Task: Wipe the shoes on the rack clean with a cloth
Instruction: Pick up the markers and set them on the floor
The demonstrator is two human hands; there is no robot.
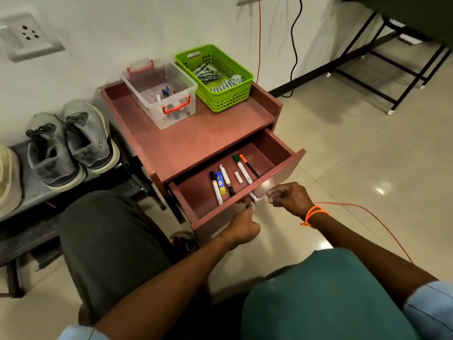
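A pair of grey sneakers [71, 146] stands on the top shelf of a dark shoe rack [34, 195] at the left, with a pale shoe [8, 177] at the frame's edge. Striped cloths [208, 74] lie in a green basket [228, 94] on a red-brown cabinet [193, 141]. The cabinet's drawer [274, 146] is pulled out and holds several markers [229, 180]. My left hand [241, 225] pinches the chrome drawer handle [255, 198] from below. My right hand [288, 197] hovers just right of the handle, fingers curled, with nothing visible in them.
A clear plastic box [159, 92] with red clasps holds pens beside the basket. My knees fill the foreground. An orange cable [367, 212] trails over the tiled floor, and a black table frame [382, 69] stands at the back right.
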